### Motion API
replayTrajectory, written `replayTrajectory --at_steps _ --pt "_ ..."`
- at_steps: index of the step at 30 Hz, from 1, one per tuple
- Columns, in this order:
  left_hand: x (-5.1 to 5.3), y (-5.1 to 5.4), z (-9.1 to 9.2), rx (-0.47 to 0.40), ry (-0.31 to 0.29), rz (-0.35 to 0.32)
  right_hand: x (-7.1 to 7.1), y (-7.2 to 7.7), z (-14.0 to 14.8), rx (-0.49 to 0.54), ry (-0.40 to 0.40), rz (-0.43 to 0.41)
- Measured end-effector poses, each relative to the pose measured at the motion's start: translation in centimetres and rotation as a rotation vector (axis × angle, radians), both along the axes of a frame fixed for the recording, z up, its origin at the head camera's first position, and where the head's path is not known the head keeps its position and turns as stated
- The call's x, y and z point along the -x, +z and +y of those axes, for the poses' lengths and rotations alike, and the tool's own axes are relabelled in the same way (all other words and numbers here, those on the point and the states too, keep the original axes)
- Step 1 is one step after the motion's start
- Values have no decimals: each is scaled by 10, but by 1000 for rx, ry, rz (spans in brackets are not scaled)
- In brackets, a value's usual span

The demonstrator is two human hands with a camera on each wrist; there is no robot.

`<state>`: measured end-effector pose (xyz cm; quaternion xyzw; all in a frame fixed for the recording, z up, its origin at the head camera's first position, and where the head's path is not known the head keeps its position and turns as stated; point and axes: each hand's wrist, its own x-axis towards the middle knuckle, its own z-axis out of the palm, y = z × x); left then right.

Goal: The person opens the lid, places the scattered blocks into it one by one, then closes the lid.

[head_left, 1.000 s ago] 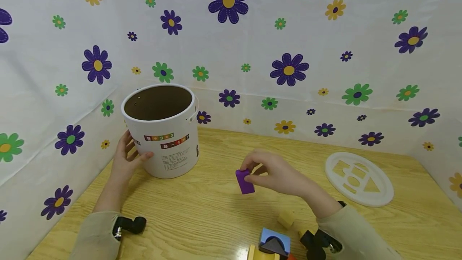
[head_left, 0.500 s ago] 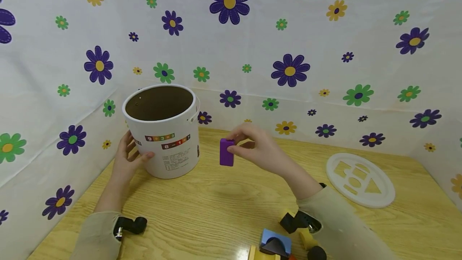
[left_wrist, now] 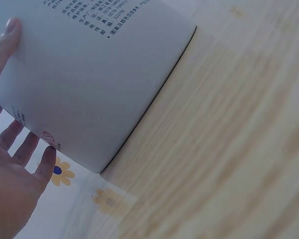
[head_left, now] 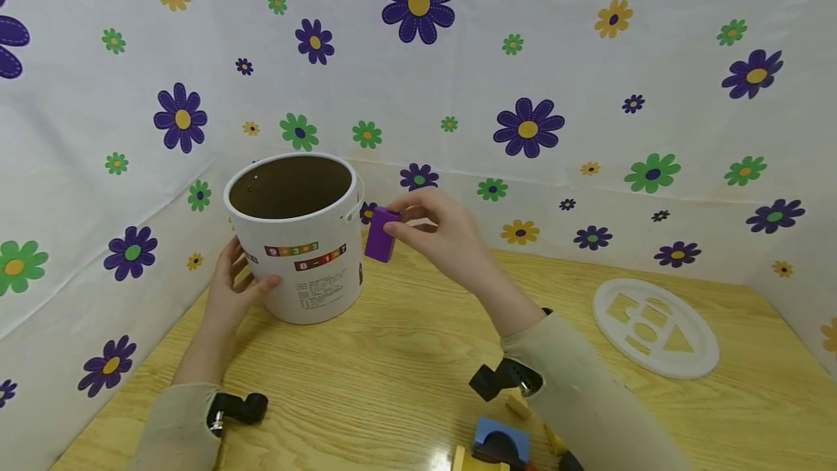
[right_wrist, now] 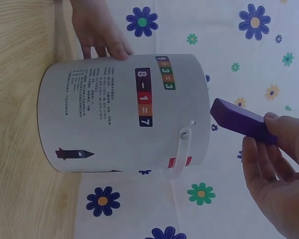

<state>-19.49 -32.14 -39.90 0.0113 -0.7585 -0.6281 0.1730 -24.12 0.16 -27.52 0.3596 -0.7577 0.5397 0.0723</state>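
A flowered white sheet backs the wooden surface. In the head view, your right hand pinches a purple block in the air, just right of the white bucket; your left hand holds the bucket's left side. The left wrist view shows that grip; the right wrist view shows the block near the bucket's rim, apart.

A white disc with cut-out shapes lies on the wood-grained table, a flower-printed sheet behind it.
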Motion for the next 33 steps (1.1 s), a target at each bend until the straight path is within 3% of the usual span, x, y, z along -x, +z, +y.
replayTrajectory --at_steps 10,13,18,21,24,28,33 --pt "1 -1 0 -10 6 -11 9 12 -29 82 -22 -19" --pt "5 -7 -4 -7 10 -7 11 18 -38 92 -33 -13" --pt "15 -22 -13 -7 19 -4 15 29 -52 58 -47 81" --pt "16 -24 -14 -7 22 -5 19 32 -61 53 -51 148" --pt "15 -24 -15 -7 23 -5 25 32 -72 63 -68 189" --pt "14 -23 -14 -9 26 -12 33 28 -86 69 -81 176" --pt "7 -11 -6 -20 17 -22 39 22 -95 -11 -74 136"
